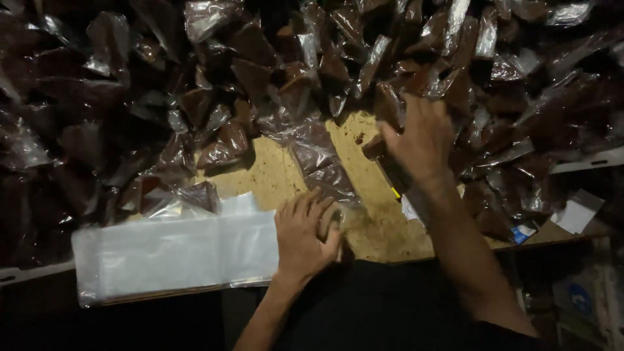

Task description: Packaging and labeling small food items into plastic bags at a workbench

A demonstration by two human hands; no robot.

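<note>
My left hand [302, 234] lies palm down near the table's front edge, fingers curled over a small clear bag [338, 221] with something brownish in it. Just left of it lies a flat stack of empty clear plastic bags [175, 253]. My right hand [419, 140] reaches forward into the heap of dark brown pieces wrapped in clear plastic [338, 71]. Its fingers are bent around a dark brown piece [374, 147] at the heap's edge. The wooden table top [273, 172] shows bare between the hands, dusted with brown crumbs.
Wrapped brown packets [97, 117] cover the whole far half of the table and both sides. A white card [578, 211] and small paper scraps [523, 232] lie at the right front. The table's front edge [390, 257] runs just before my body.
</note>
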